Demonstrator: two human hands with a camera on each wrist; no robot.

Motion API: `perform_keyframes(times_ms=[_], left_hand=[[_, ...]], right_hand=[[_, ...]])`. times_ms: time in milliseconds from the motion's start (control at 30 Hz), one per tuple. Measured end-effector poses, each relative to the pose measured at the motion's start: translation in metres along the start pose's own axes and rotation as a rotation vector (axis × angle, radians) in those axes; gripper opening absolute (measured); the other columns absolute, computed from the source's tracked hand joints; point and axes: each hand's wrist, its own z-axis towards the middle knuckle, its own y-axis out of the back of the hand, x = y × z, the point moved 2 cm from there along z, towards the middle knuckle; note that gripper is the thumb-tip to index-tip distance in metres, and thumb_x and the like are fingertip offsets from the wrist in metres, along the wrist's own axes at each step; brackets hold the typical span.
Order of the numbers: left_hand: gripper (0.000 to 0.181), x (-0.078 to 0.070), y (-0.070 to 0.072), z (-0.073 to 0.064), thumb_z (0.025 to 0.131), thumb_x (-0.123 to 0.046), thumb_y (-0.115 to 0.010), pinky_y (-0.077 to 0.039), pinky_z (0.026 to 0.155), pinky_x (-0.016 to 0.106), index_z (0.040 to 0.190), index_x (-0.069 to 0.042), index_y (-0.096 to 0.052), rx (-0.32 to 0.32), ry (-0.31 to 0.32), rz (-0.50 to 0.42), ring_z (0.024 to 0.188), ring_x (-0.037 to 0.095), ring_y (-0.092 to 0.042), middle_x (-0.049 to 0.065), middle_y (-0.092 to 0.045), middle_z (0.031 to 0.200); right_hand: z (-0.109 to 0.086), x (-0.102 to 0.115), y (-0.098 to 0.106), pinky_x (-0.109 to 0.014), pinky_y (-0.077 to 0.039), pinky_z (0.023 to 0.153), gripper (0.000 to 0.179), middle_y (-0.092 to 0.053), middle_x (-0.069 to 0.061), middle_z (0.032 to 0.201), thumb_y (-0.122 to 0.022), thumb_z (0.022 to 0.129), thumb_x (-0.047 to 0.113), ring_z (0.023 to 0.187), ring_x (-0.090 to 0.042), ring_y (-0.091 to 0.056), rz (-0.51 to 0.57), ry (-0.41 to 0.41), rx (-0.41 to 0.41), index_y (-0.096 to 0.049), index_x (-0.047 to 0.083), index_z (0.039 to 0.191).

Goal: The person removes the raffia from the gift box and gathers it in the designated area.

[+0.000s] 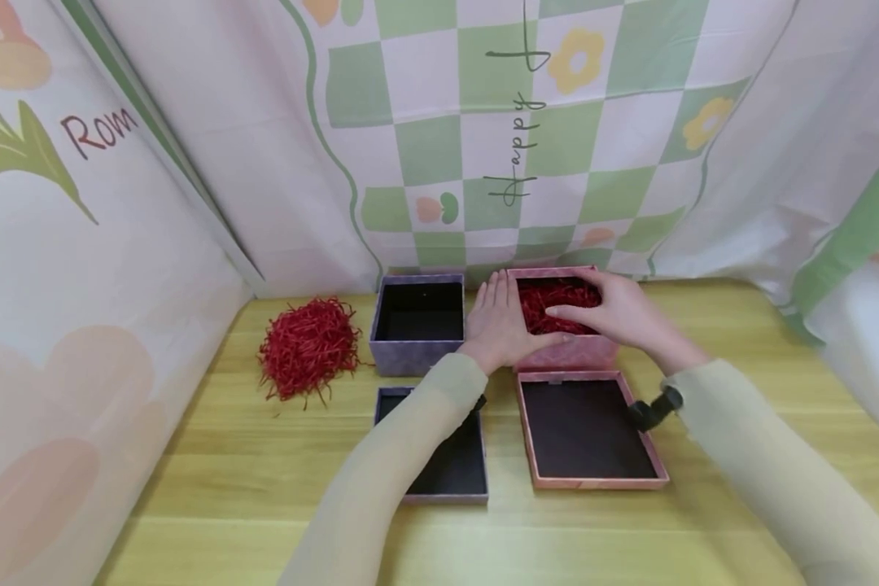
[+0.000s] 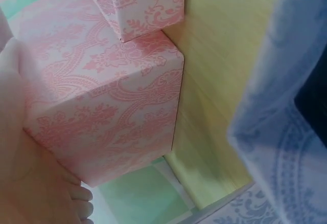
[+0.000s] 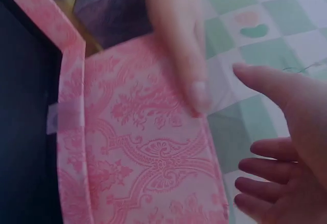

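A pink patterned box point(image 1: 575, 354) stands open at the back of the table, filled with red shredded paper point(image 1: 538, 308). My left hand point(image 1: 494, 321) lies with straight fingers along the box's left side, its thumb stretched over the front rim. Over the right part of the box hovers my right hand point(image 1: 623, 309), thumb and fingers spread apart above the shredded paper. In the right wrist view, the right hand point(image 3: 278, 147) shows nothing between its thumb and loosely bent fingers. The left wrist view has the left hand point(image 2: 36, 183) against the pink box wall point(image 2: 117, 121).
Left of the pink box stands a purple box point(image 1: 413, 358) with a black inside. A pink lid point(image 1: 586, 427) and a purple lid point(image 1: 450, 468) lie upturned in front, the latter partly behind my left sleeve. A heap of red shredded paper point(image 1: 309, 348) sits far left. Curtains point(image 1: 425, 146) rise behind.
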Motion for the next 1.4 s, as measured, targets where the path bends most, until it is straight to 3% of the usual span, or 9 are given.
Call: perform_keyframes(times_ms=[300, 500, 1033, 1400], left_hand=[[0.128, 0.002, 0.0, 0.0, 0.078, -0.096, -0.034, 0.003, 0.122, 0.034, 0.163, -0.005, -0.002, -0.003, -0.009, -0.011, 0.155, 0.023, -0.001, 0.011, -0.007, 0.17], [0.129, 0.001, 0.002, 0.0, 0.077, -0.096, -0.036, 0.001, 0.122, 0.034, 0.163, -0.005, -0.004, -0.009, -0.013, -0.013, 0.155, 0.024, -0.003, 0.011, -0.008, 0.17], [0.131, 0.002, 0.001, 0.001, 0.075, -0.098, -0.032, 0.004, 0.122, 0.033, 0.163, -0.006, -0.001, 0.013, -0.005, -0.007, 0.155, 0.023, 0.0, 0.009, -0.005, 0.17], [0.133, 0.002, 0.001, -0.001, 0.073, -0.099, -0.03, 0.002, 0.122, 0.034, 0.163, -0.006, -0.001, 0.015, -0.003, -0.013, 0.155, 0.022, 0.001, 0.009, -0.005, 0.17]], right_hand=[[0.039, -0.001, -0.026, -0.061, -0.037, 0.107, 0.091, -0.057, -0.03, 0.136, -0.085, 0.081, 0.048, 0.124, -0.046, -0.054, -0.162, 0.037, 0.169, -0.051, -0.009, 0.143], [0.046, -0.008, -0.042, -0.059, -0.045, 0.1, 0.08, -0.061, -0.029, 0.13, -0.084, 0.081, 0.038, 0.118, -0.045, -0.058, -0.177, 0.041, 0.239, -0.054, -0.009, 0.14], [0.059, -0.025, -0.059, -0.053, -0.052, 0.087, 0.066, -0.07, -0.022, 0.107, -0.086, 0.076, 0.021, 0.097, -0.036, -0.065, -0.183, 0.049, 0.265, -0.061, -0.012, 0.127], [0.059, -0.023, -0.061, -0.055, -0.049, 0.093, 0.068, -0.062, -0.03, 0.122, -0.081, 0.083, 0.013, 0.109, -0.041, -0.061, -0.246, 0.027, 0.314, -0.051, -0.015, 0.138]])
